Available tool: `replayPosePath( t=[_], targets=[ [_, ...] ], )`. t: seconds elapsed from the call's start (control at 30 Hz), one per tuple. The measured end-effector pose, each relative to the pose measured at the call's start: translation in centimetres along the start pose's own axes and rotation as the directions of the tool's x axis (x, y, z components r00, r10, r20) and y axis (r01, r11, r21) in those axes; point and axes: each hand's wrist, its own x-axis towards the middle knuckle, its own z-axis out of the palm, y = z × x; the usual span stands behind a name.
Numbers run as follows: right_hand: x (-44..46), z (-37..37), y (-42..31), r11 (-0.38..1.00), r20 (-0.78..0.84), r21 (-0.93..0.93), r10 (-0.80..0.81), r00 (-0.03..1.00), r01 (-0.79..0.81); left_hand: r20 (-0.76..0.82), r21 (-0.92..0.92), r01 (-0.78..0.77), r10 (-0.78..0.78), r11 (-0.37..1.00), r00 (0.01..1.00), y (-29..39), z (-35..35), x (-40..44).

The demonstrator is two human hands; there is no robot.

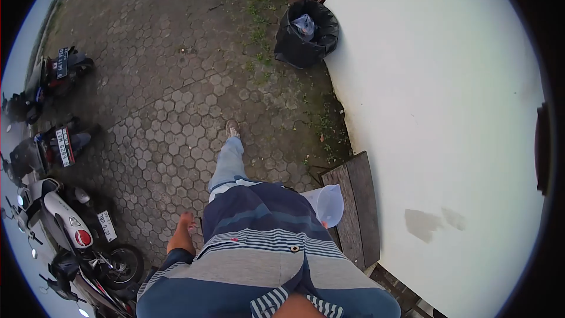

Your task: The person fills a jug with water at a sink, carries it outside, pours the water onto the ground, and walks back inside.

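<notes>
A translucent plastic tub (329,206) is held low at my right side, its round opening facing up and to the right. Only a bit of my right hand (325,224) shows at the tub's near rim; the rest is behind the tub and my striped shirt. My left hand (186,220) hangs beside my left hip, over the paving. Nothing is visible in it, but its fingers are too small and foreshortened to read. One shoe (233,128) is stretched forward on the hexagonal pavers (170,123).
A bin lined with a black bag (297,44) stands ahead against the white wall (435,106), plant pots behind it. A wooden bench (353,206) runs along the wall at my right. Several motorcycles (73,218) are parked on the left. Weeds (323,126) edge the wall.
</notes>
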Motion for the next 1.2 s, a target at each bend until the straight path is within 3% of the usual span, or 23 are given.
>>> replayPosePath(
  t=[0.1, 0.17, 0.2, 0.27, 0.33, 0.43, 0.5, 0.53, 0.63, 0.67, 0.7, 0.73, 0.8, 0.87, 0.9, 1.03, 1.2],
  targets=[
    [-8.2, 9.3, -14.2, 0.991, 0.125, 0.119, 0.040, 0.991, -0.055, -0.221, -0.132, -0.374, 0.340, 0.918, 0.914, 19.0, -6.3, 1.3],
    [-13.1, 14.2, -22.5, 0.979, 0.185, 0.177, 0.069, 0.980, -0.102, -0.260, 0.042, -0.638, 0.625, 0.769, 0.736, 32.6, -11.2, 2.1],
    [-14.5, 16.7, -24.8, 0.960, 0.144, 0.254, 0.079, 0.986, -0.114, -0.285, 0.185, -0.673, 0.694, 0.716, 0.661, 39.9, -13.1, -1.0],
    [-15.8, 22.1, -28.3, 0.911, 0.151, 0.390, 0.079, 0.985, -0.133, -0.276, 0.171, -0.849, 0.851, 0.500, 0.446, 53.2, -16.8, -2.8],
    [-16.1, 27.4, -31.3, 0.862, 0.185, 0.484, 0.064, 0.981, -0.148, -0.237, 0.271, -0.910, 0.938, 0.314, 0.253, 65.1, -19.5, -7.1],
    [-18.1, 35.5, -37.8, 0.838, 0.173, 0.529, 0.045, 0.984, -0.131, -0.201, 0.221, -0.963, 0.973, 0.156, 0.111, 77.3, -20.4, -16.5],
    [-18.5, 40.9, -41.6, 0.838, 0.184, 0.536, -0.004, 0.983, -0.097, -0.206, 0.190, -0.978, 0.977, 0.092, 0.052, 82.8, -20.6, -17.1],
    [-18.4, 43.6, -43.3, 0.849, 0.195, 0.519, -0.001, 0.981, -0.102, -0.199, 0.193, -0.976, 0.978, 0.102, 0.063, 84.8, -20.7, -15.9],
    [-19.1, 51.3, -49.3, 0.888, 0.195, 0.441, 0.048, 0.980, -0.132, -0.236, 0.094, -0.946, 0.930, 0.311, 0.283, 84.8, -21.2, -9.1],
    [-19.3, 53.7, -51.9, 0.921, 0.183, 0.370, 0.052, 0.982, -0.118, -0.278, 0.105, -0.868, 0.853, 0.485, 0.442, 83.3, -20.7, -6.5],
    [-22.3, 55.5, -56.5, 0.925, 0.171, 0.356, 0.076, 0.982, -0.133, -0.275, -0.041, -0.765, 0.729, 0.643, 0.627, 81.1, -20.4, -2.9],
    [-22.0, 57.5, -58.6, 0.927, 0.167, 0.353, 0.074, 0.983, -0.130, -0.217, -0.081, -0.601, 0.574, 0.795, 0.789, 79.0, -19.3, -4.4],
    [-20.6, 60.5, -61.7, 0.915, 0.226, 0.386, 0.028, 0.974, -0.116, -0.123, -0.173, -0.303, 0.284, 0.937, 0.951, 75.7, -17.1, -7.3],
    [-19.1, 64.0, -64.6, 0.908, 0.269, 0.390, 0.044, 0.962, -0.151, -0.121, -0.101, -0.125, 0.113, 0.987, 0.986, 70.9, -15.3, -4.0],
    [-19.8, 65.7, -67.4, 0.928, 0.256, 0.361, -0.008, 0.967, -0.088, -0.123, -0.104, -0.124, 0.111, 0.987, 0.986, 73.2, -15.6, -3.7],
    [-22.3, 73.6, -76.9, 0.965, 0.200, 0.244, -0.150, 0.968, 0.099, -0.167, -0.058, -0.319, 0.306, 0.946, 0.937, 82.2, -17.5, -1.0],
    [-21.9, 83.9, -85.4, 0.966, 0.223, 0.211, -0.195, 0.955, 0.148, -0.187, -0.014, -0.556, 0.544, 0.831, 0.818, 94.6, -22.0, 0.7]
  ],
)
